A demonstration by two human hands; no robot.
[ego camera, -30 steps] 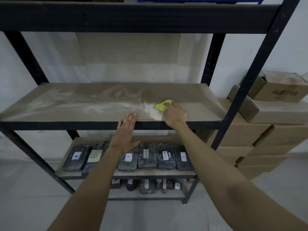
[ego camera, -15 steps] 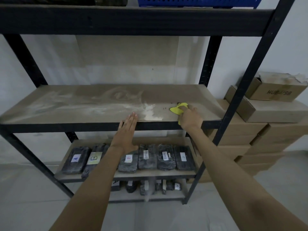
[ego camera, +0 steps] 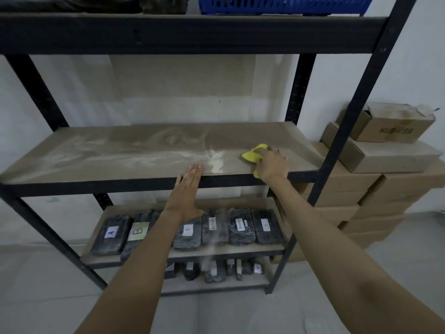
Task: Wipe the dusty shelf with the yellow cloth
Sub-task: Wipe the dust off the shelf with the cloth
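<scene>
"A" and "B" labels on black packs (ego camera: 112,233), "HUB-USB" on carton (ego camera: 395,130)

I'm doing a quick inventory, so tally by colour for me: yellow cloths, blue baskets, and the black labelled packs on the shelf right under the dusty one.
Yellow cloth: 1
Blue plastic basket: 1
Black wrapped labelled packs in view on that shelf: 6
Total: 8

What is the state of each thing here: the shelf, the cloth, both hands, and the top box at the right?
dusty shelf: dust over left and middle, right end wiped.
yellow cloth: bunched, on the shelf under the right hand.
right hand: grips the cloth.
left hand: flat, fingers straight, at the shelf's front edge.
cardboard box: flaps open.
</scene>
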